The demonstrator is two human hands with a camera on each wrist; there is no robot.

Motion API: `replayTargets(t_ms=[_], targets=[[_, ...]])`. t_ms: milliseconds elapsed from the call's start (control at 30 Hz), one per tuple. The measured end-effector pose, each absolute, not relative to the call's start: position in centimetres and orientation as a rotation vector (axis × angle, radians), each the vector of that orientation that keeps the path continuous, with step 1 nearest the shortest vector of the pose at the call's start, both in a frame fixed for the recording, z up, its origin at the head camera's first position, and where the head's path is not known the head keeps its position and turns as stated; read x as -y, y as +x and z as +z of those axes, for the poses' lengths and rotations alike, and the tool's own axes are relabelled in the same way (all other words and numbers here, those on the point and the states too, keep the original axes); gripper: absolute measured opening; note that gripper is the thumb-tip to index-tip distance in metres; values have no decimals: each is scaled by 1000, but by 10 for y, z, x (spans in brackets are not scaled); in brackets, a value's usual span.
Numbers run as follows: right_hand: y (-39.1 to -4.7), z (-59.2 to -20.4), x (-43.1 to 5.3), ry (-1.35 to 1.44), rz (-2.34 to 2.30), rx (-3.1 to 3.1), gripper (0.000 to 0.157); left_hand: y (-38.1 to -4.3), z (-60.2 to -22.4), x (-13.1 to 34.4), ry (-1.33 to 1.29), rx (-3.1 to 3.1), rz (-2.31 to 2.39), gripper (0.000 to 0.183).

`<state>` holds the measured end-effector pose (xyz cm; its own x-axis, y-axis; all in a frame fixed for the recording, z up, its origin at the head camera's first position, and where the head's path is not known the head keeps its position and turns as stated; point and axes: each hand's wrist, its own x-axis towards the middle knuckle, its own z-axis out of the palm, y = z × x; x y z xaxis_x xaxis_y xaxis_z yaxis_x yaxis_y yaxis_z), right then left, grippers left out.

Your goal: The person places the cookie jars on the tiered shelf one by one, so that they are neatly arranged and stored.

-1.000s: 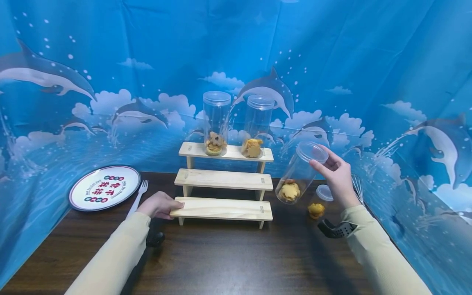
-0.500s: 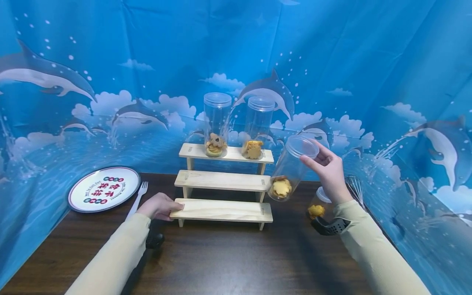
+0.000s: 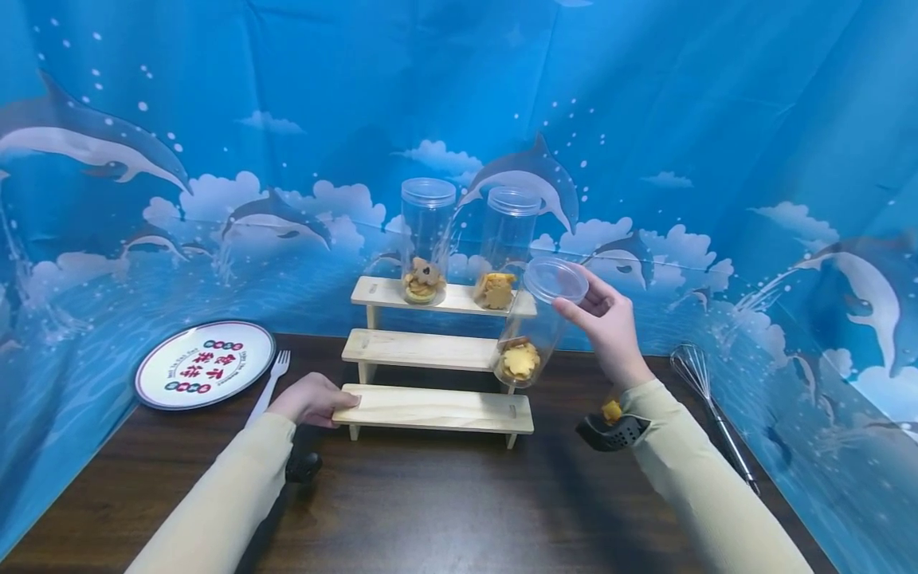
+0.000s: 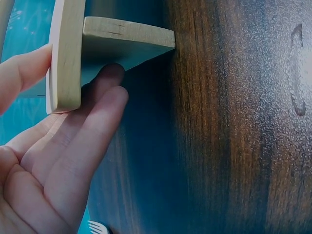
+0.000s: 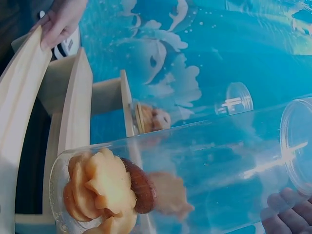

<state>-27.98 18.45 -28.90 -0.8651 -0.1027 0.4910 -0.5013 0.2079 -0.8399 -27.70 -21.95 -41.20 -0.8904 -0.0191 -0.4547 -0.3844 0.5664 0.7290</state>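
Note:
My right hand (image 3: 601, 319) grips a tall clear jar (image 3: 538, 327) near its lid, thumb at the front. Cookies (image 5: 109, 187) lie in the jar's bottom, and it tilts with its base toward the left. In the head view its base overlaps the right end of the middle step of a three-step wooden stand (image 3: 430, 406). My left hand (image 3: 311, 400) pinches the left end of the lowest step, thumb on top and fingers underneath, as the left wrist view shows. Two more lidded jars, a left one (image 3: 427, 239) and a right one (image 3: 511, 247), stand upright on the top step with cookies inside.
A white plate (image 3: 161, 375) with red lettering and a fork (image 3: 271, 381) lie left of the stand. A whisk (image 3: 713, 406) lies at the table's right edge. Behind my right wrist a yellow cookie (image 3: 612, 411) shows. A blue dolphin-print cloth (image 3: 323, 96) hangs behind.
My right hand has carried the tilted jar leftward, from right of the stand to over the middle step's right end. My left hand keeps its hold on the lowest step.

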Motion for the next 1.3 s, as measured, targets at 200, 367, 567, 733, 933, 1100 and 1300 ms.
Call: replayTargets(t_ms=[200,367,567,733,933,1100,1300], targets=[[-284,-290,-166,591,1766,2134,57,-277,-410,221,-319,-2405,1234,44],[-288,-291,-148,640,1843,2087,58,-276,-407,222,-313,-2402,1233,40],[-293,-291,-123,719,1883,2067,59,-271,-404,221,-328,-2419,1232,39],[-298,-290,-104,725,1909,2093,61,-272,-406,223,-333,-2415,1226,41],[-305,-289,-80,733,1975,2085,61,-274,-406,222,-345,-2416,1217,41],[-310,-288,-64,752,1987,2089,59,-273,-407,222,-335,-2410,1245,39],[-316,-292,-52,718,2007,2115,59,-274,-410,221,-321,-2398,1247,35]])
